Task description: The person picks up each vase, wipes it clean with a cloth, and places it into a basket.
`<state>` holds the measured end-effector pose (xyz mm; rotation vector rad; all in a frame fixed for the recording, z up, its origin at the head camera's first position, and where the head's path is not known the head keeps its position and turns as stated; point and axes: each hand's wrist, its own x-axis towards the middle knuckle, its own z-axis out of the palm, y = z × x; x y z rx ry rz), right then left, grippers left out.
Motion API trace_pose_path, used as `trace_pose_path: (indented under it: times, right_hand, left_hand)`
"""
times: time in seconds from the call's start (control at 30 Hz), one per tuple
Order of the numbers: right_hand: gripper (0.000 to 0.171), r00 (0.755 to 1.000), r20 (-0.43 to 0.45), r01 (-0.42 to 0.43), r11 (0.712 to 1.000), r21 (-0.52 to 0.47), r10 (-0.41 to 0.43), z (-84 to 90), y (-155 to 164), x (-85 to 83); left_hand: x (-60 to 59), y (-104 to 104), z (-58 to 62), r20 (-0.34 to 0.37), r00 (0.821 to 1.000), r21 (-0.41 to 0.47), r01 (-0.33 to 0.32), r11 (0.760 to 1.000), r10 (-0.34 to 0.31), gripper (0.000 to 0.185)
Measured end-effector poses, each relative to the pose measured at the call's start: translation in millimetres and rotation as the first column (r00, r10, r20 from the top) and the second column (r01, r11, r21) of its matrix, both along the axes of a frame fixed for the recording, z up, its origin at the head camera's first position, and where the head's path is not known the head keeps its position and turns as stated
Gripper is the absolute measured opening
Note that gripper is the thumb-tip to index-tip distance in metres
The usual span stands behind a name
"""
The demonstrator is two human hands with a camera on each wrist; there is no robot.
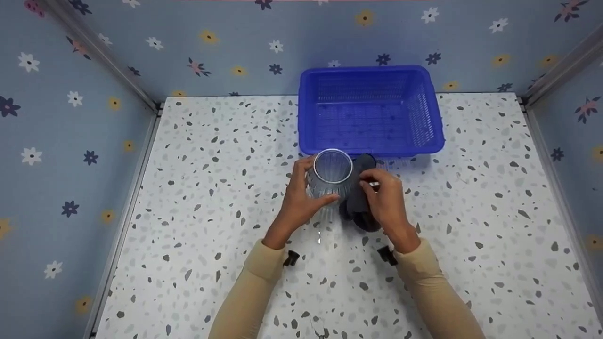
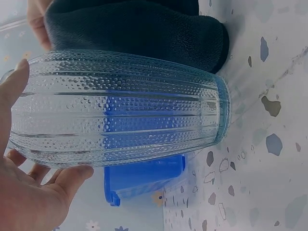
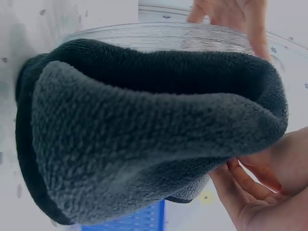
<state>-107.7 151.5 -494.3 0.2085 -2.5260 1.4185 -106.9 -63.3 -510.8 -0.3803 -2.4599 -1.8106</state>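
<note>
Head view: speckled terrazzo tabletop (image 1: 198, 197), floral blue walls (image 1: 70, 117), perhaps paper.

Clear glossy glass for the vase (image 1: 331, 178), ribbed lengthwise and studded with rows of tiny raised dots. Dark grey fleece for the cloth (image 1: 358, 193) just right of it, matt, nubbly and soft-looking. Glossy blue plastic, perforated in a fine grid, for the basket (image 1: 372, 110) farther back. Smooth speckled terrazzo-look finish on the tabletop (image 1: 226, 197), faintly sheened.
</note>
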Motion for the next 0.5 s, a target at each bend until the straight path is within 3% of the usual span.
trace_pose_path:
  times: [0.2, 0.33, 0.5]
  right_hand:
    - [0.011, 0.996, 0.084, -0.009, 0.999, 0.046, 0.006, -27.5, -1.8, -4.2]
    - [0.009, 0.989, 0.148, -0.024, 0.994, 0.111, 0.008, -45.0, -3.1, -7.4]
    - [0.009, 0.988, 0.151, -0.027, 0.990, 0.135, 0.006, -50.2, -2.5, -8.3]
  left_hand:
    - [0.3, -0.3, -0.1, 0.023, 1.000, 0.008, -0.005, 1.000, 0.004, 0.091]
    - [0.7, -0.7, -1.1, -0.005, 1.000, 0.008, 0.006, 1.000, -0.006, 0.087]
    - [0.2, -0.1, -1.6, -0.040, 0.999, -0.007, 0.010, 1.000, -0.010, 0.084]
